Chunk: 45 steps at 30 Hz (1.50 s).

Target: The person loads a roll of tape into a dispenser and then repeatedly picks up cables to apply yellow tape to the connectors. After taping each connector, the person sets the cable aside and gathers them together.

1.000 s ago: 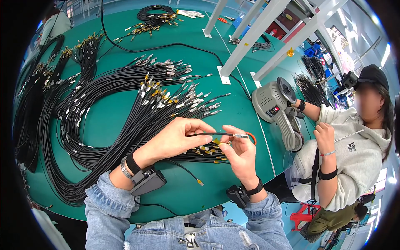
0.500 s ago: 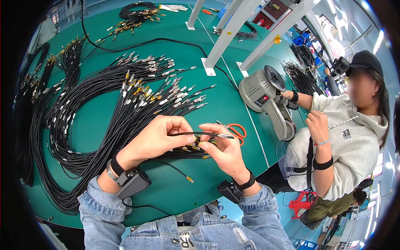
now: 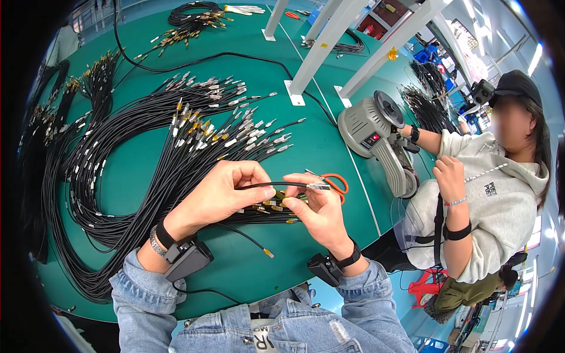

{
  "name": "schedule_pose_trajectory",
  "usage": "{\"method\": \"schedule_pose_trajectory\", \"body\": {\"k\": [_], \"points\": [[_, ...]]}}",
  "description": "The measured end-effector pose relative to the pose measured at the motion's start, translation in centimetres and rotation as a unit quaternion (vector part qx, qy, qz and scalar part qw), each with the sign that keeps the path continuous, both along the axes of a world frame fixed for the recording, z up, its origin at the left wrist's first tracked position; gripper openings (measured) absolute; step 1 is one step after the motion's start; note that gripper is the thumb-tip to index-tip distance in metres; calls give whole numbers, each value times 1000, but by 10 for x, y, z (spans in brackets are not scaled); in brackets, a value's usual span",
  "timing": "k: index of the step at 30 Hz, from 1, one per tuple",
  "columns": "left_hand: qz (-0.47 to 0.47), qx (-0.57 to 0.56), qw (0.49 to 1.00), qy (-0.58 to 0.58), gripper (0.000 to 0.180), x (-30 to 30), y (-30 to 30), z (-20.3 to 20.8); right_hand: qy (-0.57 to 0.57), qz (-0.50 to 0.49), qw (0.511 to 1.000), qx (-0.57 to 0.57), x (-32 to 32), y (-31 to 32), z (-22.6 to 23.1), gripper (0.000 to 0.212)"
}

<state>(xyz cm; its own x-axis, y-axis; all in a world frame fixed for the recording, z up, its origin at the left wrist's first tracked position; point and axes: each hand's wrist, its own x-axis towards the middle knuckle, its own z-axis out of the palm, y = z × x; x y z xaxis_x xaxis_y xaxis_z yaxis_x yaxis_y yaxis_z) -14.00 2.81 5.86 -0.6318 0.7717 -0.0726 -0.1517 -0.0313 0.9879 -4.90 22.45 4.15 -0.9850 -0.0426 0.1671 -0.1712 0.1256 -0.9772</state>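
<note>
1. Black rubbery sheathing covered the thin cable [image 3: 282,183] I was watching, which ran nearly level between the two hands, above the green surface [image 3: 247,285].
2. I saw the left hand [image 3: 220,191] pinching that cable, thumb below and bent fingers above, with the wrist lifted over the bundle.
3. The cable's pale tip [image 3: 318,186] pointed to the right and lay across the fingers of the right hand [image 3: 322,213].
4. On that side the thumb and forefinger stood a little apart; from my view I could not tell whether the other fingers gripped the cable.
5. Beneath and between the hands I made out a cluster of yellowish cable ends, partly hidden by the fingers.
6. Just beyond the right hand were scissors [image 3: 346,184] with orange handles, partly covered by it.
7. To the left, a big bundle of black cables [image 3: 156,217] curved around on the surface, its white and yellow ends fanned out beyond the left hand.
8. A single loose cable [image 3: 244,235] lay nearer the body, below the hands, its end angled to the right.
9. Across on the right I had a grey machine [image 3: 360,130] with a dark round wheel and a red light.
10. Beside it was a co-worker in a pale hoodie [image 3: 491,206], one hand at the machine and the other raised.
11. White gloves [image 3: 244,10] lay at the far edge, next to a coil of cables [image 3: 189,20].
</note>
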Motion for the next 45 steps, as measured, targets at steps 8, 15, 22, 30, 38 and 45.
{"method": "schedule_pose_trajectory", "body": {"k": [8,15,22,30,38,45], "points": [[15,19,1000,-3,12,-1,2,0,59,-39,997,9,-1,-1,-2,27],[21,-1,1000,3,10,0,1,0,77,-61,995,18,2,-4,0,21],[29,19,999,-15,11,-2,1,-1,79,-68,994,19,4,2,-1,19],[38,33,999,5,10,5,0,9,113,-83,988,59,6,5,-3,17],[66,72,993,68,13,17,0,13,166,-128,972,108,10,5,-1,18],[83,49,994,55,17,18,-1,20,258,-147,931,212,11,6,2,22]]}}
